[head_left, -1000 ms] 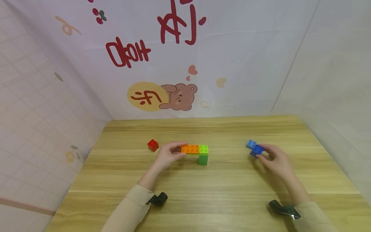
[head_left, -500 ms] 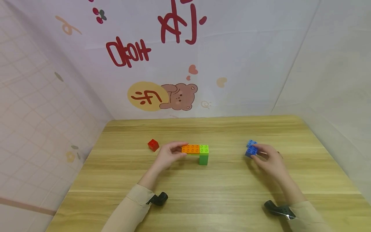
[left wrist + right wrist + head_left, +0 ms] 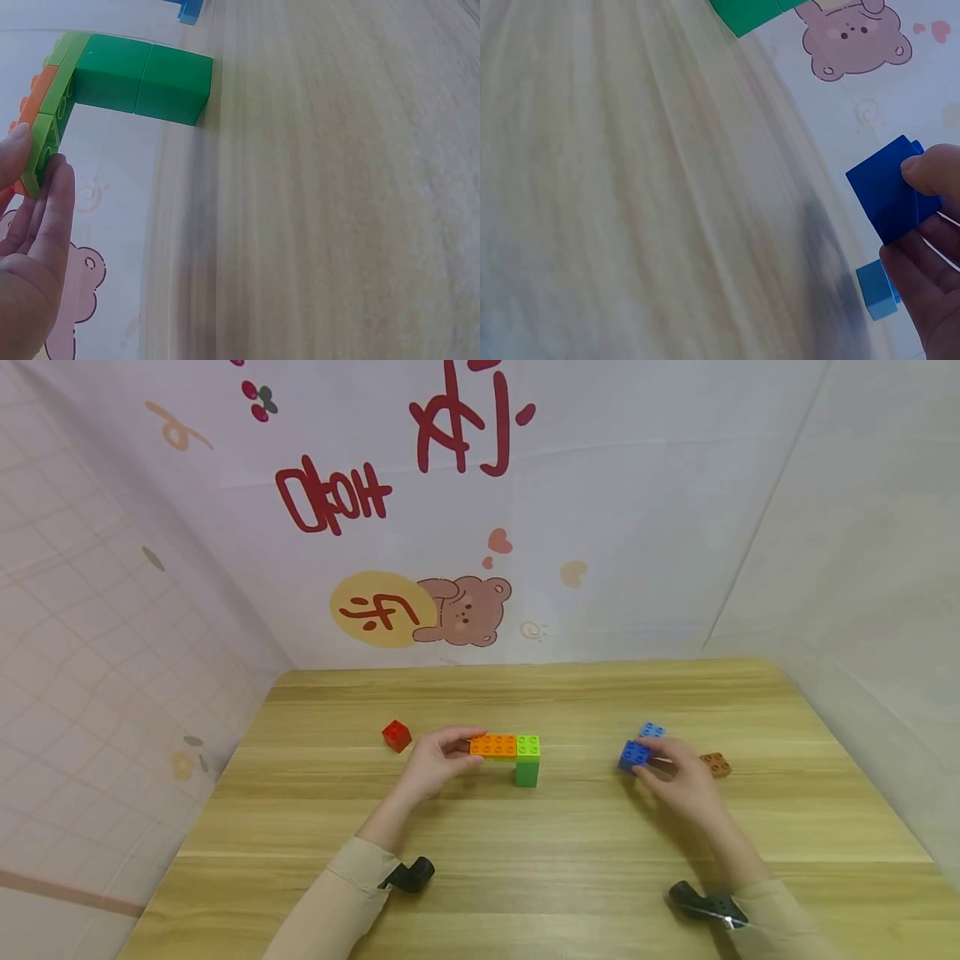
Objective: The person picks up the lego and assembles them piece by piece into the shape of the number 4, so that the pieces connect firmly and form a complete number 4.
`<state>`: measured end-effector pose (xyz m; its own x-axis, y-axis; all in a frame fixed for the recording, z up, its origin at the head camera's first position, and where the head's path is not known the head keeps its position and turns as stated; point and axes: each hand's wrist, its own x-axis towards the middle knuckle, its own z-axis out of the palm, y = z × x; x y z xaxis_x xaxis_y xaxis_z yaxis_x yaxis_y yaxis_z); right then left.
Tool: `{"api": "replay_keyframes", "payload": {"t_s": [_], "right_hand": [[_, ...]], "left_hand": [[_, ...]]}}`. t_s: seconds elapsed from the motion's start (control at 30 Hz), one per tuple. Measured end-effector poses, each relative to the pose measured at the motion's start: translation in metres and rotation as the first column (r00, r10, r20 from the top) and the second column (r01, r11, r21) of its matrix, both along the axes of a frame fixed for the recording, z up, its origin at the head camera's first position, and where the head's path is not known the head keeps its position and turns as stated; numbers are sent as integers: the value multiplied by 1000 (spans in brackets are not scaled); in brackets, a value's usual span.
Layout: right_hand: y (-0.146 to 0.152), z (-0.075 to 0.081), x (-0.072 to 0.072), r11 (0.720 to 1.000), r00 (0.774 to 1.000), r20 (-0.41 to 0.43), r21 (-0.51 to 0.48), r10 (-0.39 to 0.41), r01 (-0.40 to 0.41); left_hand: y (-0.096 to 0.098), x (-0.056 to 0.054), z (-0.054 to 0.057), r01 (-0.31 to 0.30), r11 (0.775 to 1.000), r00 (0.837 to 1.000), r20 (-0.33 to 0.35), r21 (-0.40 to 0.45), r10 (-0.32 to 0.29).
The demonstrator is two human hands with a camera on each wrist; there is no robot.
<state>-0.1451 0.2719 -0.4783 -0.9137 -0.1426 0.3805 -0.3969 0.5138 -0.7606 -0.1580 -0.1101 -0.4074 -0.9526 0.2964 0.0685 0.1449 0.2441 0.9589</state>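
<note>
Pale cloth (image 3: 637,510) printed with a brown bear (image 3: 467,610) and red characters rose behind a light wood-grain surface (image 3: 525,868). On it stood a column of two dark-green plastic blocks (image 3: 527,774), topped by a studded lime-green piece (image 3: 528,745), with a long orange studded brick (image 3: 492,746) reaching out leftward beside it. The left hand (image 3: 438,764) had its thumb and fingers clamped on that brick's outer end. Well to the right, the right hand (image 3: 682,778) pinched a dark-blue square brick (image 3: 633,757) between thumb and fingers, holding it above the surface. Just behind that brick lay a light-blue studded brick (image 3: 653,730); a brown studded brick (image 3: 716,765) sat right of the right hand, and a red square brick (image 3: 396,736) near the left hand.
</note>
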Motion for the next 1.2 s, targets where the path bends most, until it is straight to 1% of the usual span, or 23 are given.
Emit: {"api": "replay_keyframes", "payload": {"t_s": [0.13, 0.33, 0.47, 0.63, 0.73, 0.83, 1.03, 1.2], "right_hand": [[-5, -1, 0, 1000, 1000, 15, -6, 3, -3], [-12, -3, 0, 1000, 1000, 12, 22, 2, -2], [-20, 0, -1, 999, 999, 23, 9, 31, -31], [-31, 4, -5, 997, 997, 3, -13, 82, -82], [-38, 9, -7, 993, 994, -4, -42, 114, -114], [-45, 15, -9, 989, 991, -4, -49, 137, -137], [-62, 33, -14, 984, 983, -37, -5, 180, -181], [-80, 50, -17, 968, 965, -81, 2, 250, -251]], "left_hand": [[0, -1, -1, -4, 1000, 1000, -4, -2, 4], [1, 0, -1, -7, 1000, 1000, -3, -12, 7], [1, 0, 0, 0, 1000, 1000, 7, -10, 0], [0, 0, 2, 6, 1000, 1000, 18, -16, -6], [-1, 0, 2, 14, 1000, 1000, 21, -12, -14], [-2, 0, 3, 21, 1000, 1000, 23, -2, -21], [-1, -1, 2, 18, 1000, 1000, 18, 7, -19], [-2, -1, 0, 20, 1000, 1000, 21, 20, -20]]}}
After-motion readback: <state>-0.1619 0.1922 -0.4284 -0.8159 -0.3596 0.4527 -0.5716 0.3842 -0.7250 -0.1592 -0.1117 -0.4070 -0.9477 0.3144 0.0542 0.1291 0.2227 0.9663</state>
